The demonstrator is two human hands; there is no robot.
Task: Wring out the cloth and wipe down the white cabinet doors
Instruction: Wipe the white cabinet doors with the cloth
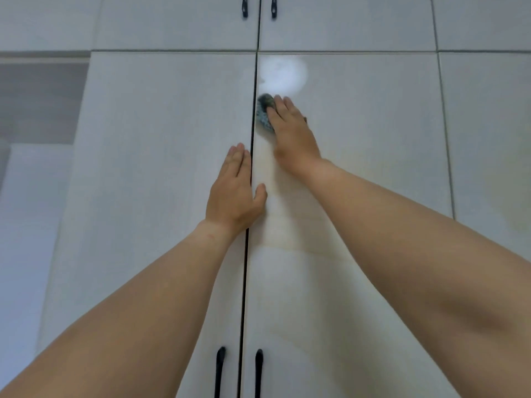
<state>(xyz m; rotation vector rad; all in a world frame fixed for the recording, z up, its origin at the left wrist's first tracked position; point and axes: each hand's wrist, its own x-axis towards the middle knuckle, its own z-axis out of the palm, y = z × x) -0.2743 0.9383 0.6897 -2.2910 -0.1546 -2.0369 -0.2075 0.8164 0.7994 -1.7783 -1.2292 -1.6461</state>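
Observation:
Two tall white cabinet doors fill the view, the left door (161, 156) and the right door (367, 133), split by a dark vertical gap. My right hand (290, 130) presses a bunched grey-blue cloth (263, 112) flat against the right door, close to the gap. Most of the cloth is hidden under my fingers. A bright wet patch (283, 74) shines just above the cloth. My left hand (234, 189) lies flat and open on the left door beside the gap, its thumb across onto the right door.
Black handles hang low on both doors, one (219, 372) left of the gap and one (258, 372) right of it. Upper doors with two more black handles (244, 7) sit above. Further white panels (488, 124) flank the right; a grey recess (40, 101) lies left.

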